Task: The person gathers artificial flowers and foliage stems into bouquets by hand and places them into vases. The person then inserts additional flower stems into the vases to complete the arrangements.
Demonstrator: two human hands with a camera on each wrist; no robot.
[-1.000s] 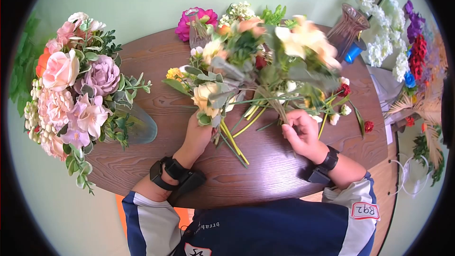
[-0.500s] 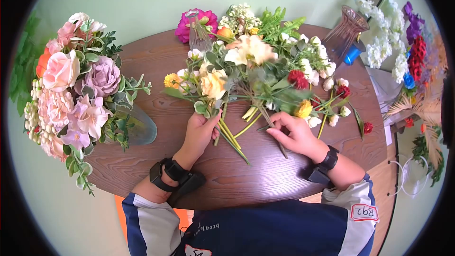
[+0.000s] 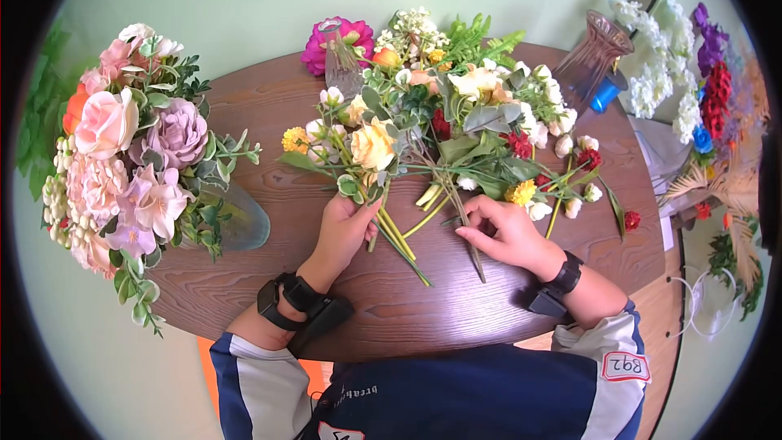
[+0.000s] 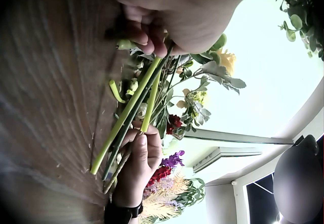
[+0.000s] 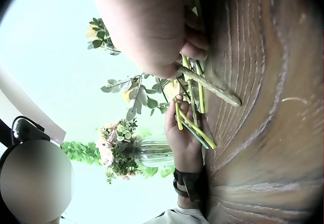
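Note:
My left hand (image 3: 338, 232) grips a bunch of artificial flower stems (image 3: 393, 230), green and yellow-green, below a yellow rose (image 3: 373, 145) with leaves. Their cut ends point toward the table's front edge. To the right, my right hand (image 3: 509, 232) pinches a thin brownish flower stem (image 3: 475, 259) between thumb and fingers, its lower end sticking out below. In the right wrist view that stem end (image 5: 223, 92) shows close over the wood. Cream blossoms (image 3: 476, 81) and broad leaves (image 3: 468, 148) crowd above both hands, where the stems cross.
A vase of pink and lilac flowers (image 3: 106, 126) lies tilted at left. Behind are a magenta bloom (image 3: 358, 37), a clear glass vase (image 3: 340, 73) and a fern (image 3: 485, 41). A purplish vase (image 3: 590, 57) stands back right. White buds (image 3: 592, 191) and a red flower (image 3: 633, 218) lie at right.
The blurred blossoms at the top of my right hand's stem have swung left and settled among the other flowers. My right hand has shifted slightly left; my left hand has barely moved.

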